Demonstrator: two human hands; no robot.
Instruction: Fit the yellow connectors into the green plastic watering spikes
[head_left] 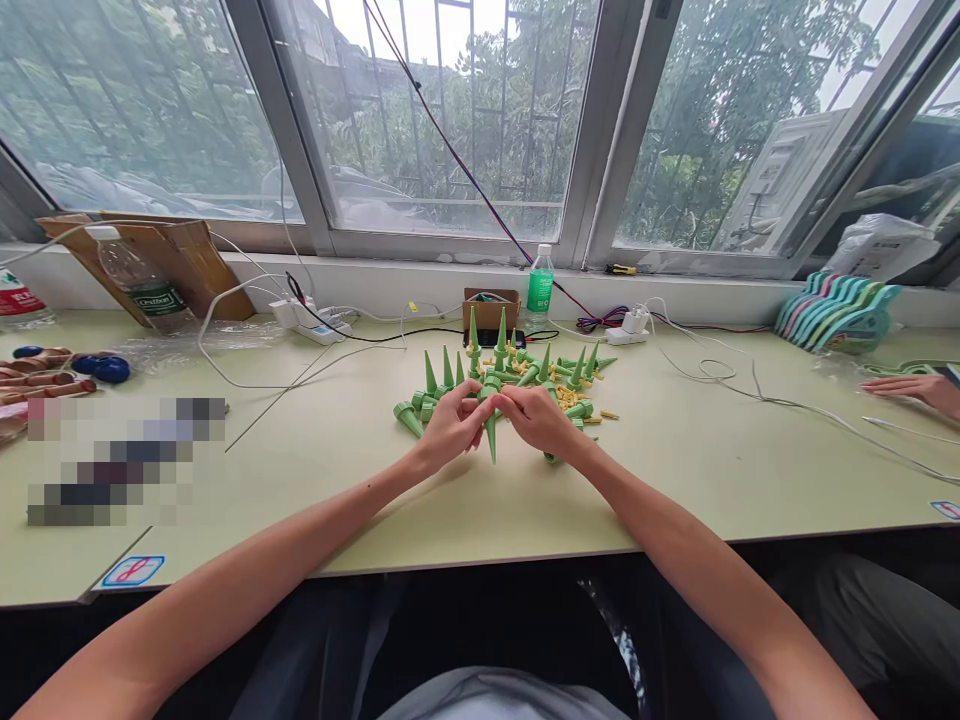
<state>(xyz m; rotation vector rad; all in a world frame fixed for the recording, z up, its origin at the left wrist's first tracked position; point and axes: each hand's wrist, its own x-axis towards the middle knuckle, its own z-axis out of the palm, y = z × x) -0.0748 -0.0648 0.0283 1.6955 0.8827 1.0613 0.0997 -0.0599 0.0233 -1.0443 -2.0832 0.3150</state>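
A green plastic watering spike (491,441) is held between my two hands above the table, its pointed end downward and its ribbed cap upward. My left hand (456,425) is closed around its left side. From the right, my right hand (536,415) pinches at the spike near the cap; the fingertips of both hands meet there and partly hide it. Just beyond my hands lies a group of similar green spikes (430,372), some standing point up and others on their sides. Small yellow pieces (610,414) are scattered among them.
Behind the spikes stand a small cardboard box (491,300) and a green-labelled bottle (540,285). White cables (757,385) cross the table (675,480). Blue clip-like items (836,312) stand at right, near another person's hand (919,390). A larger bottle (142,285) is at left.
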